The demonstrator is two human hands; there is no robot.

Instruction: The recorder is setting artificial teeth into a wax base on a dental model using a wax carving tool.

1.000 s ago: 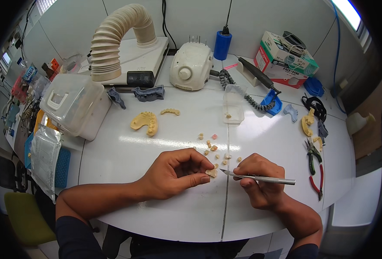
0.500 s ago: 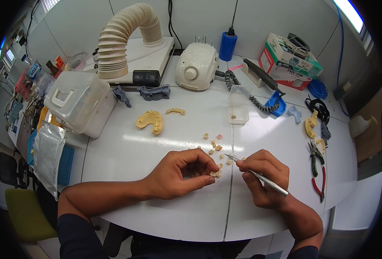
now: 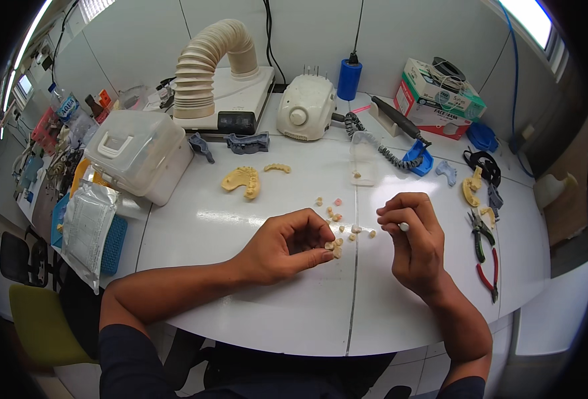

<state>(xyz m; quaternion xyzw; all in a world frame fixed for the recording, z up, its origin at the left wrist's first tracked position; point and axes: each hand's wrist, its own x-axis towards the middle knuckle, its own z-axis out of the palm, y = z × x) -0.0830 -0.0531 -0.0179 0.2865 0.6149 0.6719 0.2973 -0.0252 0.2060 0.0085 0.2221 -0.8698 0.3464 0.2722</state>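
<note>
My left hand (image 3: 277, 247), resting low over the white table, pinches a small cream tooth crown (image 3: 330, 245) between thumb and forefinger. More crowns lie against those fingertips. To the right, my raised right hand (image 3: 419, 243) is closed around a slim metal craft knife (image 3: 404, 227); its round handle end faces me and the blade is hidden. Between and beyond the hands, several loose cream crowns (image 3: 336, 217) are scattered, along with a pink piece (image 3: 338, 201). Farther back lie a yellow dental cast (image 3: 242, 181) and a short curved row of teeth (image 3: 278, 168).
A lidded plastic box (image 3: 137, 153) and a silver pouch (image 3: 89, 229) stand at left. Along the back are a ribbed hose (image 3: 195, 80), a white control unit (image 3: 306, 110) and a handpiece (image 3: 400, 120). A clear tray (image 3: 362, 174) sits mid-table; pliers (image 3: 489, 274) lie at right.
My right hand has lifted away from the left, turning the knife so its blade no longer shows. The left hand keeps its pinch. The whole view has shifted slightly.
</note>
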